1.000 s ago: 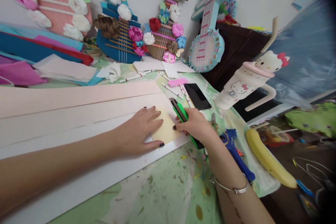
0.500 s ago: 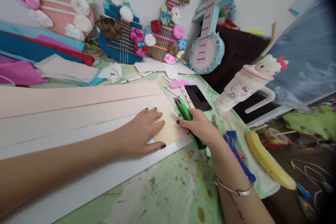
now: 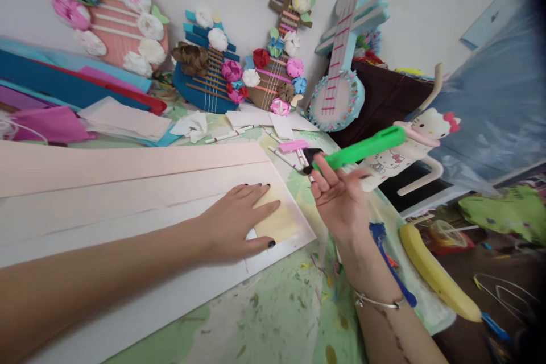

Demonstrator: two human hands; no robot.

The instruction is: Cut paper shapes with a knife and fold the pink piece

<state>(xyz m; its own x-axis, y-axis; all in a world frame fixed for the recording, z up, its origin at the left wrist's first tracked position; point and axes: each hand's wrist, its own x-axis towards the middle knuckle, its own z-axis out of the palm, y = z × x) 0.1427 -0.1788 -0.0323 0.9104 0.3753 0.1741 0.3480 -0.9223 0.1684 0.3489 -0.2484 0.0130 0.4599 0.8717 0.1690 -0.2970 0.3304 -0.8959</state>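
My left hand lies flat, fingers spread, on a small yellow card at the right end of a long pale pink and white board. Just to its right, my right hand is raised off the table, palm up, fingers closed round a green utility knife. The knife's handle points up and to the right, its dark tip sits near my fingers. A silver bangle circles my right wrist.
A black phone, pens and a pink slip lie beyond my right hand. A Hello Kitty cup, blue tool and banana sit at the right table edge. Paper-flower guitars lean on the back wall; coloured sheets pile at left.
My right hand lifted the green knife off the board's edge and turned it over, so the handle now points up-right. My left hand stayed flat on the yellow card.
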